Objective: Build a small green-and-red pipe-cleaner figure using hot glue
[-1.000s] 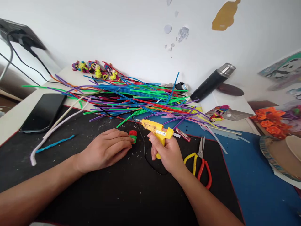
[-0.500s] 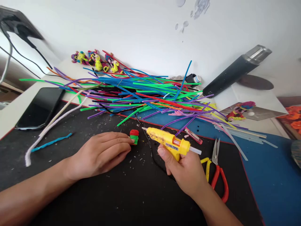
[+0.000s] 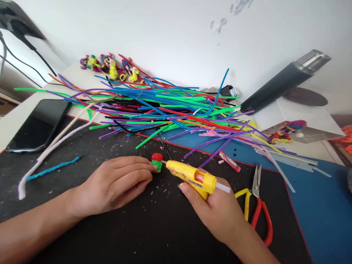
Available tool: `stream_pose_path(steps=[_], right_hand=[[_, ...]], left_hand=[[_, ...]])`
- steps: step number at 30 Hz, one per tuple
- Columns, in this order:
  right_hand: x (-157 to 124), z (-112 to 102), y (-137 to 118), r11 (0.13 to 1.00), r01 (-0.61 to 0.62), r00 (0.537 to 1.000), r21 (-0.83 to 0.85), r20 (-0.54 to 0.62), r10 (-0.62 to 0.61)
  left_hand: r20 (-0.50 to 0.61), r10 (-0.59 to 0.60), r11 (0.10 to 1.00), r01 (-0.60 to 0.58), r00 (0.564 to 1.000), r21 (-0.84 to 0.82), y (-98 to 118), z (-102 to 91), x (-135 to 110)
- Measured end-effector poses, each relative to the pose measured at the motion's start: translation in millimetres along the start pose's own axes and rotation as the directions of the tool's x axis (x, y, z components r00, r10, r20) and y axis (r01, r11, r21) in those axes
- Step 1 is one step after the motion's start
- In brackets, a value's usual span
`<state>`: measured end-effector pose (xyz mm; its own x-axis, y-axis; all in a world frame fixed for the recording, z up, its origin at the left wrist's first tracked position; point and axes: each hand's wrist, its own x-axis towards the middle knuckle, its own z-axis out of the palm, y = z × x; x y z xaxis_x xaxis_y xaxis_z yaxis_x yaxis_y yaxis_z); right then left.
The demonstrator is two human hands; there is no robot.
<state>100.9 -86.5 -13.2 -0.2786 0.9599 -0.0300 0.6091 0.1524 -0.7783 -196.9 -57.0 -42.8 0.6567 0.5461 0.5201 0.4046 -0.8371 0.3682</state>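
My left hand (image 3: 115,183) rests on the black mat (image 3: 154,227), and its fingertips pinch a small red-and-green coiled piece (image 3: 157,161) and hold it upright on the mat. In my right hand (image 3: 217,212) is a yellow glue gun (image 3: 191,175), gripped by its handle. The gun's nozzle touches the right side of the coiled piece. A clear glue stick pokes out of the back of the gun.
A big heap of coloured pipe cleaners (image 3: 165,110) lies behind my hands. Red-and-yellow scissors (image 3: 257,205) and a pink clip (image 3: 229,161) are at the right. A phone (image 3: 38,124), white (image 3: 55,146) and blue (image 3: 52,168) pipe cleaners sit left. A dark flask (image 3: 283,80) leans at the back right.
My right hand brought the glue gun down and to the left until its nozzle met the coiled piece. My left hand kept holding the piece in place.
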Motion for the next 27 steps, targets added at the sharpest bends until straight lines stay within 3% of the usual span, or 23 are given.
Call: stream_pose_path(steps=[7,27], right_hand=[[-1.6,1.3,-1.5,0.999,0.054,0.998,0.001,0.013,-0.054],[-0.9,6.5,6.2,1.0,-0.011,0.999,-0.013,0.044,0.011]], left_hand=[[0.005,-0.017,1.0,0.017,1.0,0.016,1.6,-1.5,1.0],[-0.004,-0.062,0.997,0.062,0.998,-0.049,1.3,-0.9,1.3]])
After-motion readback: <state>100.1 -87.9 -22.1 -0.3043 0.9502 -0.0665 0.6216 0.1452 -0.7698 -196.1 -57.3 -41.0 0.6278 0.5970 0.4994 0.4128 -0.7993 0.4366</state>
